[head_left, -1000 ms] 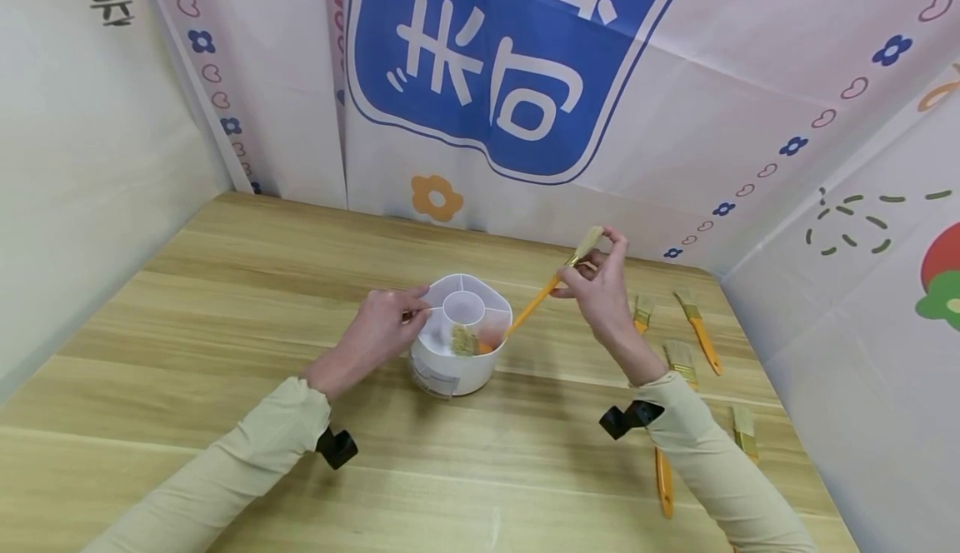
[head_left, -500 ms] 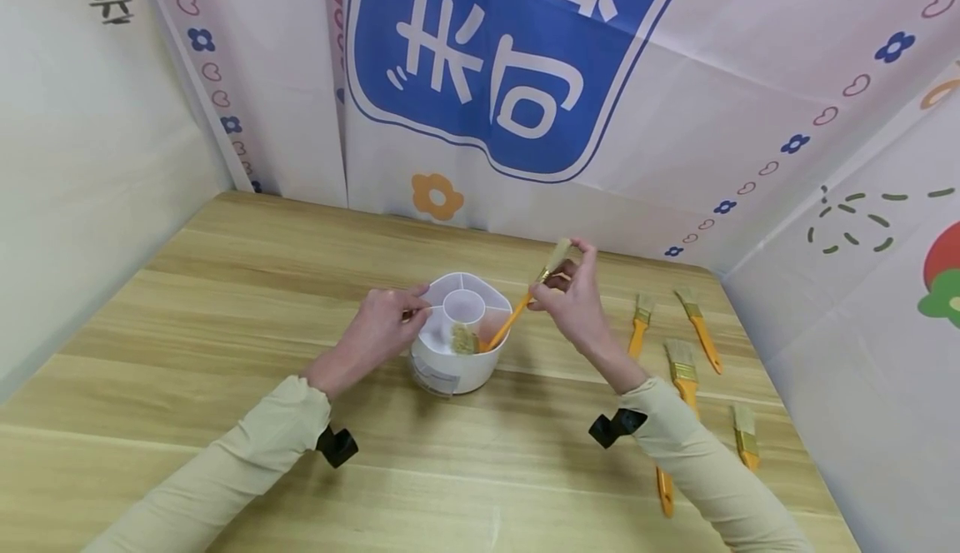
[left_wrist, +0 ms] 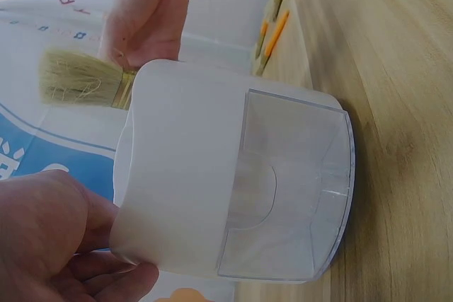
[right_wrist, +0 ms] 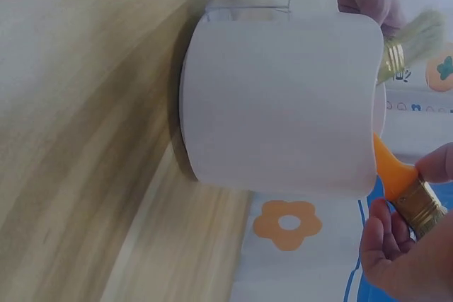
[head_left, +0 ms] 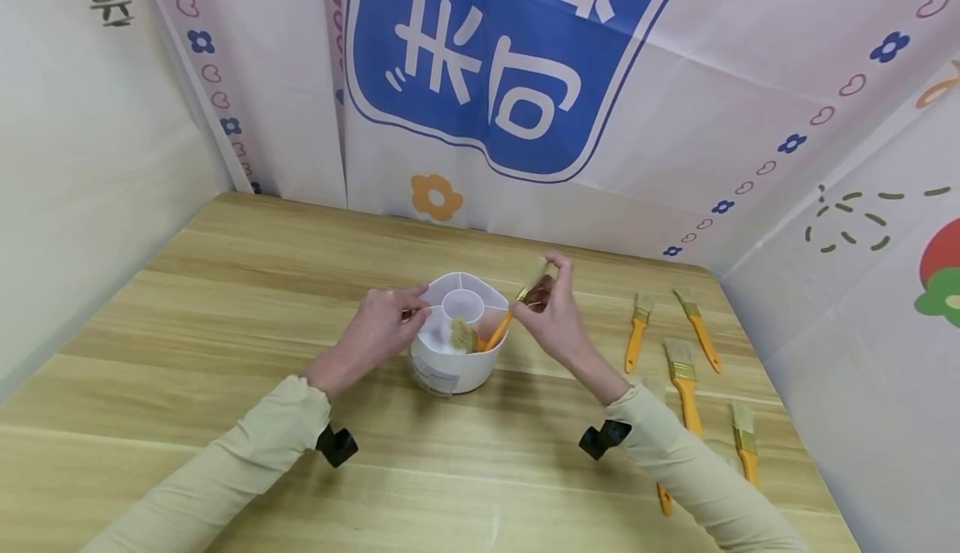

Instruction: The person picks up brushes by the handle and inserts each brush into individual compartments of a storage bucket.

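A round white divided organizer (head_left: 450, 372) stands upright on the wooden table (head_left: 300, 261). My left hand (head_left: 378, 320) grips its rim at the left. One paintbrush (head_left: 462, 336) leans in the front compartment, bristles up over the rim. My right hand (head_left: 557, 313) holds another paintbrush (right_wrist: 422, 206) near its metal ferrule, bristles up. Its orange handle (head_left: 498, 333) slants down into the organizer's right side, and its lower end is hidden behind the wall. In the left wrist view, a clear plastic pocket (left_wrist: 290, 189) sits on the organizer's front.
Several paintbrushes with orange handles lie on the table at the right, among them a narrow brush (head_left: 637, 336), a wide brush (head_left: 683, 378) and another brush (head_left: 746, 445). My right sleeve (head_left: 697, 461) partly covers one. Printed cloth walls (head_left: 285, 120) surround the table.
My right hand has moved left and down towards the organizer, bringing the brush handle deeper over its rim. The left hand and the organizer have stayed in place.
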A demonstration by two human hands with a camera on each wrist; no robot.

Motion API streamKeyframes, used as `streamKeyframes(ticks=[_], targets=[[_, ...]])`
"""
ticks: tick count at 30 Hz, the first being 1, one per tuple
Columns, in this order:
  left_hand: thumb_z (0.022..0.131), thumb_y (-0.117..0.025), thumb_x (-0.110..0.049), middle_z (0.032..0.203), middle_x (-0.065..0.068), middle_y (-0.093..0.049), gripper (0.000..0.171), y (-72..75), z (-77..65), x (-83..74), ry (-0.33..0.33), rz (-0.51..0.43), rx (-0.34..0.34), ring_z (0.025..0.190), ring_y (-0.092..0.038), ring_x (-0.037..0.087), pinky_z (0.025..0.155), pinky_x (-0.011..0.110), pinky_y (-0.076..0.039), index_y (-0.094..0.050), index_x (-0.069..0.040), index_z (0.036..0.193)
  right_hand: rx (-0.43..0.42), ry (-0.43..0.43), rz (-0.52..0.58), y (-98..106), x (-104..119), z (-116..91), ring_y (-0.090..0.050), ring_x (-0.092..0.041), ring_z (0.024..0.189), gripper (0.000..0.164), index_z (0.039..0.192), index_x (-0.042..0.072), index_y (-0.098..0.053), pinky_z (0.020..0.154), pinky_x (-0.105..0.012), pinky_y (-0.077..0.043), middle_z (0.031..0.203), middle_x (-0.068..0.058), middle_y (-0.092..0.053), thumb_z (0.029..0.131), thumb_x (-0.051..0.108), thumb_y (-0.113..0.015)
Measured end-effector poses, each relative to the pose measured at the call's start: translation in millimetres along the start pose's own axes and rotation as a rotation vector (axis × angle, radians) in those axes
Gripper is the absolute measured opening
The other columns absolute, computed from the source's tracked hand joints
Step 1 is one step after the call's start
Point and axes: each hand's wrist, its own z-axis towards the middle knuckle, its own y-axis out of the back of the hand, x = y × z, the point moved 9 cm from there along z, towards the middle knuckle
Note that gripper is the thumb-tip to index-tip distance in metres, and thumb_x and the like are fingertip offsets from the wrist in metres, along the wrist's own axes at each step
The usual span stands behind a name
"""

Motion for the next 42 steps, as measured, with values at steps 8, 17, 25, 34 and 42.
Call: streamKeyframes(ticks=[8,17,25,34,42], targets=[[0.088,-0.059,-0.006,0.122,0.023,-0.060,0.018,-1.2,-1.1,1.6,0.008,-0.001,0.007,0.089,-0.070,0.030,0.047,0.016,-0.042,-0.073,0.003,0.091,-0.013,0.057,-0.067,-10.1,0.1,-7.4,-0.057,-0.023,0.081,0.075,0.133,0.007,-0.022,0.081,-0.037,-0.053,0.084,-0.014,-0.055,0.073,-0.002,-0.067],[0.087,-0.058,-0.006,0.121,0.023,-0.061,0.018,-0.8,-0.3,2.0,0.007,-0.005,0.004,0.085,-0.071,0.028,0.048,0.016,-0.042,-0.073,0.003,0.090,-0.023,0.165,-0.206,-19.6,6.0,-19.3,-0.056,-0.027,0.088,0.075,0.133,0.004,-0.024,0.080,-0.041,-0.051,0.090,-0.018,-0.058,0.074,0.001,-0.070],[0.087,-0.058,-0.006,0.120,0.023,-0.061,0.018,0.0,0.0,1.5,-0.004,-0.002,-0.006,0.081,-0.071,0.026,0.048,0.016,-0.043,-0.073,0.003,0.089,-0.035,0.181,-0.245,-21.7,2.8,-22.8,-0.054,-0.028,0.091,0.076,0.133,0.006,-0.023,0.078,-0.041,-0.052,0.095,-0.019,-0.056,0.076,0.008,-0.074],[0.086,-0.057,-0.006,0.119,0.022,-0.062,0.019,-1.0,1.4,0.9,-0.012,0.004,-0.010,0.082,-0.071,0.027,0.048,0.016,-0.042,-0.074,0.003,0.089,-0.043,0.126,-0.140,-13.1,-6.7,-21.9,-0.054,-0.030,0.094,0.077,0.136,0.009,-0.021,0.084,-0.046,-0.050,0.099,-0.019,-0.053,0.078,0.011,-0.073],[0.087,-0.058,-0.005,0.120,0.022,-0.061,0.018,-1.7,1.6,2.3,0.004,-0.005,0.000,0.085,-0.071,0.028,0.049,0.016,-0.043,-0.073,0.003,0.090,-0.042,-0.035,-0.117,24.5,-36.7,-18.5,-0.051,-0.035,0.103,0.076,0.140,0.010,-0.017,0.091,-0.044,-0.046,0.108,-0.019,-0.049,0.084,0.013,-0.067]])
